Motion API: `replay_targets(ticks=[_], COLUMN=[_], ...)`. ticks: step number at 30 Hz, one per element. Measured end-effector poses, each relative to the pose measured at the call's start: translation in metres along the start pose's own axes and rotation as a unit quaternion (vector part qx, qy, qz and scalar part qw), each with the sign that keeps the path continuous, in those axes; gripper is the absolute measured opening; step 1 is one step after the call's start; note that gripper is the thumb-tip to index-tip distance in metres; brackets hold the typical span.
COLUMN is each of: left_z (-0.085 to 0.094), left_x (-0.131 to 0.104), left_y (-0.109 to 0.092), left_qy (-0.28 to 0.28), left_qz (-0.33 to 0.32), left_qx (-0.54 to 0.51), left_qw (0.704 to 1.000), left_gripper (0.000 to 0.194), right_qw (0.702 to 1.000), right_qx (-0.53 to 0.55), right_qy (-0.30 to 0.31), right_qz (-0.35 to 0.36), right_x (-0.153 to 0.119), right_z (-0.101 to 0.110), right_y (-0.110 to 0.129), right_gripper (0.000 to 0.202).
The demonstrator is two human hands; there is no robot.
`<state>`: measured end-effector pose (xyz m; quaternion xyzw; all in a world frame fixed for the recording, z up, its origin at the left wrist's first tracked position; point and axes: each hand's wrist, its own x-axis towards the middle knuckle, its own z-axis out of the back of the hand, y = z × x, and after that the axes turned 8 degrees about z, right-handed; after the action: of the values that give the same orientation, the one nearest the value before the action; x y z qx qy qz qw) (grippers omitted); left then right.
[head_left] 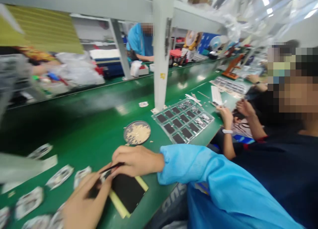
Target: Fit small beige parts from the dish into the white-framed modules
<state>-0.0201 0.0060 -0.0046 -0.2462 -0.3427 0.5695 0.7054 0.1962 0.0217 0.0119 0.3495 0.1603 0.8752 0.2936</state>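
My left hand [85, 197] is closed around a small pale and dark part [105, 176], mostly hidden by the fingers. Close against it, my right hand [139, 161] pinches a thin black tool shaped like tweezers [113, 167], its tip reaching over the part. Beneath both hands lies a black rectangular pad [129, 191] with yellow strips along two sides. Several white oval parts [60, 176] with dark centres lie on the green bench left of my left hand. Beyond my right hand sits a round dish [126, 141] of small beige pieces.
A clear tray [184, 121] with black rectangles and small parts lies ahead, beside a white post [162, 57]. At right, a co-worker's hands [226, 118] are near a white strip [216, 96]. A person in blue [140, 40] is across the bench.
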Motion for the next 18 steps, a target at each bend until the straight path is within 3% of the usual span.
replay_targets(ticks=[7, 13, 15, 18], left_z=[0.003, 0.006, 0.006, 0.004], left_x=[-0.006, -0.009, -0.009, -0.009], left_y=[-0.014, -0.016, -0.016, -0.014], left_qy=[0.021, 0.026, 0.033, 0.043], left_qz=[0.016, 0.052, 0.067, 0.091], left_qx=[-0.041, -0.077, -0.091, -0.116], left_qw=[0.999, 0.995, 0.993, 0.988], left_gripper=[0.025, 0.028, 0.029, 0.030], right_qw=[0.987, 0.981, 0.976, 0.984], right_qx=[0.137, -0.071, -0.093, -0.046], right_qy=[-0.077, -0.078, -0.097, -0.125], right_qz=[-0.025, -0.165, -0.171, -0.121], right_x=[0.000, -0.008, -0.010, -0.007], right_z=[0.002, 0.036, 0.040, 0.033], right_y=[-0.006, -0.040, -0.044, -0.036], right_gripper=[0.015, 0.018, 0.021, 0.017])
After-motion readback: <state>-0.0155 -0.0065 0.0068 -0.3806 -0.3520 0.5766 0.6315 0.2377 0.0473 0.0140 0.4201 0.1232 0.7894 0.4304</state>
